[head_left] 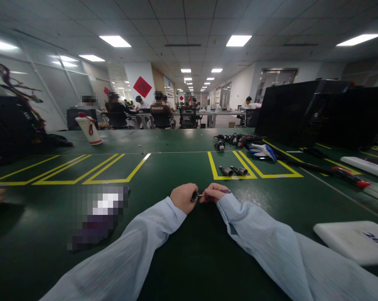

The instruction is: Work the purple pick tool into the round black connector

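left hand (183, 198): closed round a dark hollow metal cylinder (194, 196), seemingly steadying its open end.
right hand (214, 192): pinched on a thin metallic rod (200, 195) at that opening, between the hands.
yellow tape rectangle (212, 165): holds two silver metal sockets (241, 171), perhaps for sorting.
writing: "26" on a white plastic slab (348, 239); "pumpkin" on a brown shirt (161, 113).

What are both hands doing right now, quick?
Left hand: closed, holding a round metal piece.
Right hand: closed, pinching a thin metal rod.
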Motion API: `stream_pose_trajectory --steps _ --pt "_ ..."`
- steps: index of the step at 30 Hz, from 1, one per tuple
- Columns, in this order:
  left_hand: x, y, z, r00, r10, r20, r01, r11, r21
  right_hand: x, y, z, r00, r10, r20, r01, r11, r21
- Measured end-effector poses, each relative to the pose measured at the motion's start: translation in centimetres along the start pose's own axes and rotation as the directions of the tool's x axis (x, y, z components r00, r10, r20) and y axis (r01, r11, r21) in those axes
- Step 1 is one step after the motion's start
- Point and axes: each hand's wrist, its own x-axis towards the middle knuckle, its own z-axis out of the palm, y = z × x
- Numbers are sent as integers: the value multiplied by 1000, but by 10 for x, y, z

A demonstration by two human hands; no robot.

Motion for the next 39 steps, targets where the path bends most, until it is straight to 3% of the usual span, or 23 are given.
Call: stream_pose_trajectory --steps 8,13,23,28,35,39 --pt "1 2 -2 991 85 102 -88 996 20 -2 -7 2 994 83 76 -88 994 70" --pt "0 1 0 998 44 44 -42 998 -49 -2 -4 5 992 38 122 -55 989 140" --pt "1 0 0 998 34 61 -32 999 -35 0 -6 7 997 57 -47 -48 984 169" --pt "1 -2 0 998 47 43 -44 997 -61 -3 -8 5 997 72 15 -73 995 73" --pt "0 -3 1 998 59 -16 -61 989 -137 -1 -8 5 987 98 129 -113 987 113" --pt "-1 -3 3 998 28 -52 -35 990 -138 2 -6 5 989 91 117 -110 979 172"
